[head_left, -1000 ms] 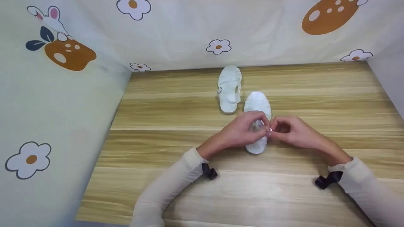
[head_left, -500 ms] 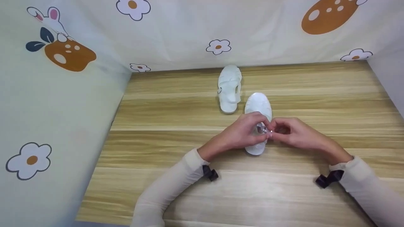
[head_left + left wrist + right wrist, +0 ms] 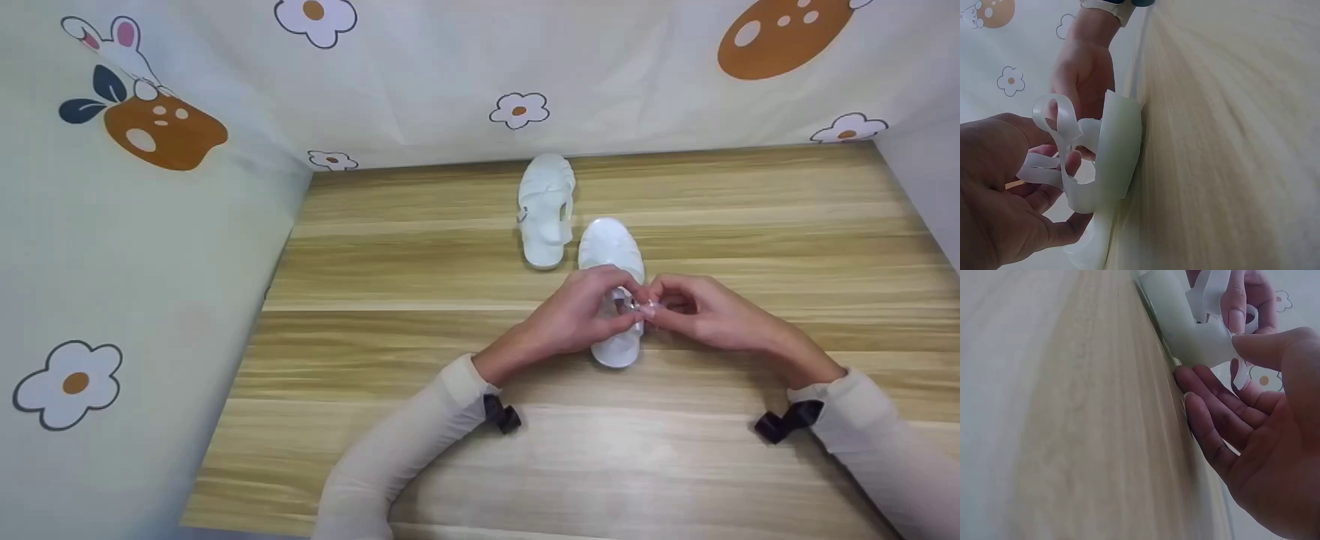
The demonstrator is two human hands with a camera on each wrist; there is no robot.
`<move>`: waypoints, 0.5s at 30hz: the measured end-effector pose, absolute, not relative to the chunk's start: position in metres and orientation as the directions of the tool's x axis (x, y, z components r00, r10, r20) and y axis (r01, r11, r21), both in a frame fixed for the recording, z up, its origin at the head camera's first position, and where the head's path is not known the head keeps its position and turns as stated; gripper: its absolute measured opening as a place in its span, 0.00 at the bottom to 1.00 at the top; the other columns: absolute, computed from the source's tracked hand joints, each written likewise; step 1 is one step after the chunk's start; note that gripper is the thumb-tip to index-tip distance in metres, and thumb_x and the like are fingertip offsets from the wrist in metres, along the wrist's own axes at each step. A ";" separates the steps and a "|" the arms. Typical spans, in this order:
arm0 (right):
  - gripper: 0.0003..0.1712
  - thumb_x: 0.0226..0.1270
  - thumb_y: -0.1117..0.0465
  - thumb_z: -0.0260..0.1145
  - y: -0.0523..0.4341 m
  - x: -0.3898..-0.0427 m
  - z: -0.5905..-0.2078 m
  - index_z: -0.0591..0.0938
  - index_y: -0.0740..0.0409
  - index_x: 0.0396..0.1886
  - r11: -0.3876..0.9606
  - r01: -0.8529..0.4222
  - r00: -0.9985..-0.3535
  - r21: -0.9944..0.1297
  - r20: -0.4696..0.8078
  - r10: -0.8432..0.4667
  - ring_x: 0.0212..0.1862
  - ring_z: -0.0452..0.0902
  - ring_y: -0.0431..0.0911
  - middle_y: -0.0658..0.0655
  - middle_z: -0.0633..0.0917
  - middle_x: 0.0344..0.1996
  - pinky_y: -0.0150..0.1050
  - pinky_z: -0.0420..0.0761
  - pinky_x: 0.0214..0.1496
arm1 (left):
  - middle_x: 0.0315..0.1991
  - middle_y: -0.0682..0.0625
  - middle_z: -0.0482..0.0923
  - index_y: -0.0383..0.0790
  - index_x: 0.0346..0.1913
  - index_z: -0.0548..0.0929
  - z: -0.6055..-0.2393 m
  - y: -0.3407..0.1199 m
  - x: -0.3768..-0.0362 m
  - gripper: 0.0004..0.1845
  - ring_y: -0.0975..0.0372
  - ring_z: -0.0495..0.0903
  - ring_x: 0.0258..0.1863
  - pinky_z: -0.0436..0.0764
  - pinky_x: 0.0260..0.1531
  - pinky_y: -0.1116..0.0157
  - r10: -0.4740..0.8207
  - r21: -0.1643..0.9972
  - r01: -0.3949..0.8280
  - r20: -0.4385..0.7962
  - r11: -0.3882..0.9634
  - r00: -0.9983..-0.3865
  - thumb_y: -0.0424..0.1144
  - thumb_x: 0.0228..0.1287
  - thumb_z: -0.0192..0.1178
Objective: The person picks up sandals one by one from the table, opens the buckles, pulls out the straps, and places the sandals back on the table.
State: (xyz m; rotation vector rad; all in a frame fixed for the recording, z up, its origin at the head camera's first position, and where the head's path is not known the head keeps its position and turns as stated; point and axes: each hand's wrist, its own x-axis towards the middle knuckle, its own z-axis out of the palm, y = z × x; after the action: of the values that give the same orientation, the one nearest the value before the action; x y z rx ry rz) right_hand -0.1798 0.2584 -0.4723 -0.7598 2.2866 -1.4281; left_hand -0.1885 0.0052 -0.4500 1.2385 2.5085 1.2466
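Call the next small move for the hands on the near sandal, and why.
Probably feed the strap end through the buckle. Both the left hand and the right hand pinch at the strap over the near sandal, and the left wrist view shows it looped loose, seemingly not fastened.

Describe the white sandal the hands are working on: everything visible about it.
The near sandal is white, of soft translucent plastic by its look, with a closed woven toe and thin heel straps. It lies sole-down on the wooden table, toe pointing away, just right of its mate. The left hand and right hand pinch its strap at a small metal buckle.
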 end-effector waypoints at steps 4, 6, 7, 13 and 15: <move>0.05 0.82 0.61 0.67 0.261 -0.181 -0.471 0.82 0.59 0.45 0.342 -0.246 -0.796 -0.907 -0.012 -0.605 0.46 0.88 0.48 0.57 0.90 0.41 0.31 0.85 0.48 | 0.51 0.51 0.91 0.41 0.51 0.89 -0.451 0.007 -0.188 0.11 0.65 0.84 0.54 0.76 0.60 0.78 0.666 0.706 0.618 0.278 0.347 -0.692 0.42 0.73 0.73; 0.05 0.82 0.61 0.66 0.263 -0.182 -0.471 0.82 0.60 0.46 0.342 -0.245 -0.794 -0.907 -0.015 -0.608 0.48 0.89 0.49 0.57 0.90 0.42 0.31 0.85 0.50 | 0.52 0.51 0.90 0.41 0.52 0.90 -0.452 0.007 -0.187 0.11 0.64 0.85 0.54 0.76 0.59 0.78 0.656 0.701 0.615 0.278 0.361 -0.701 0.41 0.73 0.72; 0.05 0.83 0.62 0.65 0.264 -0.183 -0.471 0.82 0.60 0.46 0.341 -0.249 -0.791 -0.906 -0.014 -0.612 0.48 0.89 0.49 0.58 0.90 0.43 0.31 0.85 0.50 | 0.52 0.51 0.90 0.41 0.53 0.90 -0.453 0.007 -0.187 0.11 0.65 0.84 0.53 0.76 0.58 0.79 0.654 0.698 0.614 0.274 0.370 -0.705 0.41 0.73 0.72; 0.07 0.83 0.63 0.64 0.275 -0.189 -0.472 0.86 0.58 0.50 0.338 -0.261 -0.771 -0.904 -0.015 -0.637 0.49 0.88 0.47 0.60 0.91 0.47 0.31 0.86 0.52 | 0.50 0.53 0.91 0.44 0.57 0.92 -0.457 0.006 -0.190 0.14 0.66 0.83 0.50 0.76 0.53 0.79 0.652 0.673 0.601 0.228 0.432 -0.723 0.42 0.73 0.73; 0.07 0.82 0.63 0.66 0.278 -0.190 -0.472 0.87 0.58 0.51 0.338 -0.243 -0.768 -0.909 -0.033 -0.640 0.49 0.89 0.47 0.61 0.91 0.47 0.32 0.87 0.52 | 0.48 0.54 0.91 0.45 0.56 0.93 -0.457 0.006 -0.191 0.14 0.67 0.81 0.49 0.75 0.51 0.78 0.659 0.666 0.600 0.212 0.443 -0.722 0.43 0.73 0.73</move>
State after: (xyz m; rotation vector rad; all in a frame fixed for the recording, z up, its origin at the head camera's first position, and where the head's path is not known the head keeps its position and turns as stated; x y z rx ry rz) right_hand -0.1900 0.2777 -0.4723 -0.7786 2.2220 -1.4107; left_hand -0.1912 0.0057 -0.4571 1.1369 2.6019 1.1507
